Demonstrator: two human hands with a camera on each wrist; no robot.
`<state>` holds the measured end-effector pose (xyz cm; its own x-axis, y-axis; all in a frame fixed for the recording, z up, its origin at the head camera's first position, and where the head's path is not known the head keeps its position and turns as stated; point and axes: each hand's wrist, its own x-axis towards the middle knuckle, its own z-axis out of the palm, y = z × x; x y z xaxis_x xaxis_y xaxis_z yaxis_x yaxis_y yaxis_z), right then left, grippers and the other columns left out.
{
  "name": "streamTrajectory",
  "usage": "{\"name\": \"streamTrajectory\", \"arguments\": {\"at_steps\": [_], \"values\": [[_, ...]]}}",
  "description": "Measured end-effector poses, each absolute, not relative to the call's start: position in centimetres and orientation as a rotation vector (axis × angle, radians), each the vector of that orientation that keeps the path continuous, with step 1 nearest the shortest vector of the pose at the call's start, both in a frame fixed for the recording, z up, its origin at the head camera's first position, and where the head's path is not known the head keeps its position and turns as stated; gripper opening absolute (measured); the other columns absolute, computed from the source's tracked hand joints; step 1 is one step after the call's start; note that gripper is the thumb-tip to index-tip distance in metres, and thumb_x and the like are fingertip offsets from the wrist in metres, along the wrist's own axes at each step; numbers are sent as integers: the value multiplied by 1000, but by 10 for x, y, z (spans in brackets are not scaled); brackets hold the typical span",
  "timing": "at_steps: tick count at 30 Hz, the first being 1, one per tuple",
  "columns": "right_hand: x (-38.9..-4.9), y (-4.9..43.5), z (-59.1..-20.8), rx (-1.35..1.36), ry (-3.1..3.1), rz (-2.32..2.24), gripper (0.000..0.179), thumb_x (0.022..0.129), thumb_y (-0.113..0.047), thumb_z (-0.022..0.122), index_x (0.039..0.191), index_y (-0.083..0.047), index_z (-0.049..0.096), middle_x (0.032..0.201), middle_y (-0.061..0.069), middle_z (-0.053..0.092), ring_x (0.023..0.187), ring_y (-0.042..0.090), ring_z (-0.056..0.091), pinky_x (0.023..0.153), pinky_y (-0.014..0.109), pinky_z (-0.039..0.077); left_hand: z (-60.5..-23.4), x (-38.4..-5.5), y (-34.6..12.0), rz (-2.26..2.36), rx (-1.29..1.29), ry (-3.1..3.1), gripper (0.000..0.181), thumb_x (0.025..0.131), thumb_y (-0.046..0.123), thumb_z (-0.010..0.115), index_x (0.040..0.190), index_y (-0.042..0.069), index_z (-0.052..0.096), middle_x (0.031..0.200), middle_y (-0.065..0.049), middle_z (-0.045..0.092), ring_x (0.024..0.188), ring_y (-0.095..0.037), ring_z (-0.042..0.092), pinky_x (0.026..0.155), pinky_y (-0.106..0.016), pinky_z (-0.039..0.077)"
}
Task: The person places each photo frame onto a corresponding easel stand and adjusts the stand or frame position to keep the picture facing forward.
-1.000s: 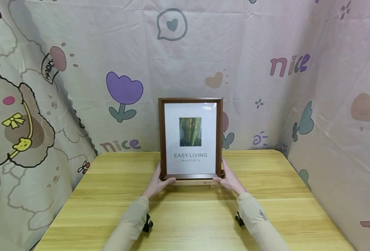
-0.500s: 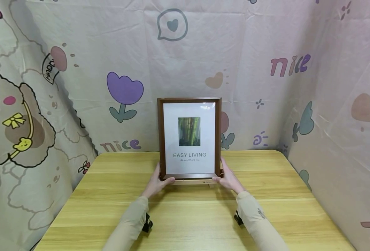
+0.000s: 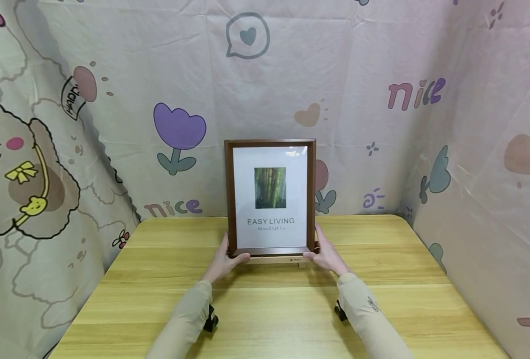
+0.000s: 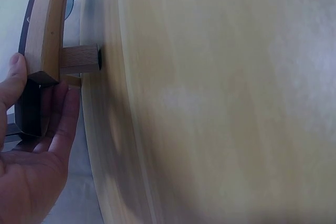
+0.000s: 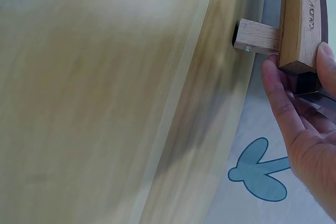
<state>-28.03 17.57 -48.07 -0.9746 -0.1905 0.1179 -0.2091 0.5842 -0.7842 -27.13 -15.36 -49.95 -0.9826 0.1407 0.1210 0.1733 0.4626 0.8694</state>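
Observation:
A brown picture frame [image 3: 270, 239] with a bamboo print and the words EASY LIVING stands upright, leaning back slightly, on a pale wooden easel [image 3: 271, 260]. My left hand [image 3: 222, 260] grips its lower left corner, thumb in front and fingers behind. At the lower right corner my right hand [image 3: 329, 255] holds it the same way. In the left wrist view the dark frame corner [image 4: 29, 107] sits between thumb and fingers, beside the easel's ledge [image 4: 46, 35]. The right wrist view shows a marked ledge end [image 5: 299, 24] and a short easel leg [image 5: 257, 36]. The easel's back is hidden.
The easel stands toward the back of a light wood-grain table [image 3: 265, 319]. Behind and on both sides hangs a printed cloth [image 3: 274, 89] with flowers, hearts and a cartoon bear. A black wrist strap [image 3: 211, 319] shows under the left sleeve [image 3: 184, 319].
The picture frame has shifted very slightly left, and both hands have moved along with it. Their hold on its lower corners looks the same.

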Motion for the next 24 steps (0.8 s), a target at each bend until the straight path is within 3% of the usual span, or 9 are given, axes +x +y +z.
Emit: {"name": "streamTrajectory", "arguments": {"at_steps": [24], "values": [[-283,173,-481,377,-2766,1367,101,86,-1,74,162,-13,8,125,35,64,112,43,67,103,59,50,-495,-271,-156,-1580,-252,-2691,112,88,32,79,161,2,1,166,-28,14,151,-48,23,124,-62,21]]}}
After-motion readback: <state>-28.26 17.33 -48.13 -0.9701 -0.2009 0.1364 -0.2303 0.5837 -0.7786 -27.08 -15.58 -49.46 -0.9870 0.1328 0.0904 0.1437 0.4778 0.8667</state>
